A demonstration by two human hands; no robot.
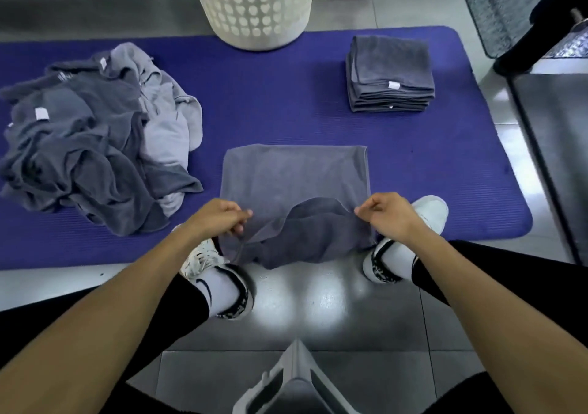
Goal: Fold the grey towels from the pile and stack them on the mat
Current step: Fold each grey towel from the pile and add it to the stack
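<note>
A grey towel (294, 178) lies spread at the near edge of the blue mat (270, 95), its near part lifted and sagging in the middle. My left hand (219, 216) pinches the towel's near left corner. My right hand (386, 214) pinches its near right corner. A loose pile of grey towels (89, 139) lies on the left of the mat. A neat stack of folded grey towels (389, 74) sits at the mat's far right.
A white perforated laundry basket (254, 3) stands at the mat's far edge. My two feet in white shoes (219, 273) rest on either side of the towel, on the tiled floor. A dark textured mat (509, 6) lies at the far right.
</note>
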